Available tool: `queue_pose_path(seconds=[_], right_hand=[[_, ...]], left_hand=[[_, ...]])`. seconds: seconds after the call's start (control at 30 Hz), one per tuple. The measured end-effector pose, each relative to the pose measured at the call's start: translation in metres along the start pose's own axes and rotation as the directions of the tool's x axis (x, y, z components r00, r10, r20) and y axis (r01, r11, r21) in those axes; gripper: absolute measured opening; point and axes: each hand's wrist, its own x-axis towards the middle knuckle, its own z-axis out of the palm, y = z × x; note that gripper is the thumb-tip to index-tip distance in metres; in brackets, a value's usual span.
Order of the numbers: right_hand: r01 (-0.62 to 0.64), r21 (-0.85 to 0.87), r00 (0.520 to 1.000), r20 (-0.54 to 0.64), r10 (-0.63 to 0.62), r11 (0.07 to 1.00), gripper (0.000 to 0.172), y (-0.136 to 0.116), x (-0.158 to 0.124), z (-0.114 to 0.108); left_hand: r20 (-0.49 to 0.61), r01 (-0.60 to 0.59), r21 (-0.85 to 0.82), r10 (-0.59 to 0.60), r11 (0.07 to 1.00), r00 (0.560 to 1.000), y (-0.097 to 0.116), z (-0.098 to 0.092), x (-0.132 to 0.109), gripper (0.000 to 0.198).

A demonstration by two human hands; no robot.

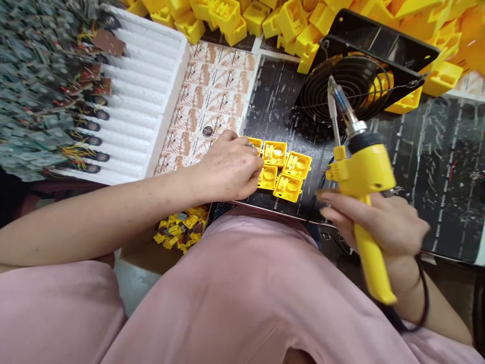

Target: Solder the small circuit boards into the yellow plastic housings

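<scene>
My left hand (227, 169) rests on the black mat (435, 167), fingers curled against a cluster of several small open yellow plastic cases (284, 169) laid side by side. A ring shows on one finger. My right hand (382, 225) grips a yellow soldering gun (361, 177) by its handle, metal tip pointing up and away, to the right of the cases and clear of them. Its black cable runs down past my wrist.
A black fan with wire guard (356, 81) stands behind the gun. A heap of yellow housings (303, 20) fills the far edge. A white foam tray (140, 96) with wired circuit boards (41, 86) lies left. A small round part (207, 130) lies on patterned paper. Yellow parts (180, 230) sit in a box below.
</scene>
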Motion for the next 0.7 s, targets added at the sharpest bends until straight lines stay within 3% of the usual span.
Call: queue_pose_path(seconds=[0.07,0.13,0.2,0.27,0.37,0.57,0.7], right_hand=[[0.122,-0.024,0.992,-0.031,-0.123,0.992,0.018,0.009,0.006,0.014],[0.149,-0.009,0.989,-0.015,-0.149,0.989,0.042,0.017,0.008,0.025],[0.147,0.001,0.989,0.014,-0.147,0.989,0.061,0.022,0.009,0.033],[0.149,-0.006,0.988,0.047,-0.148,0.989,0.069,0.024,0.009,0.039],[0.165,-0.013,0.981,0.104,-0.163,0.986,0.067,0.027,0.01,0.047],[0.197,0.064,0.973,0.109,-0.203,0.978,0.045,0.035,0.023,0.069],[0.245,0.124,0.958,0.123,-0.26,0.962,0.055,0.028,0.038,0.071]], left_hand=[[-0.009,-0.01,-0.011,0.009,1.0,1.0,-0.003,-0.002,-0.004,0.017],[-0.065,-0.035,-0.03,0.033,0.999,0.997,-0.007,-0.003,-0.009,0.02],[-0.143,-0.071,-0.04,0.065,0.997,0.988,-0.01,-0.001,-0.01,0.037],[-0.187,-0.109,-0.031,0.102,0.994,0.977,-0.01,0.004,-0.007,0.061],[-0.126,-0.134,-0.031,0.129,0.99,0.984,-0.005,0.009,0.003,0.083],[0.053,-0.205,-0.078,0.209,0.976,0.976,-0.012,0.003,0.005,0.077],[0.005,-0.17,-0.116,0.172,0.979,0.985,-0.032,-0.001,-0.013,0.081]])
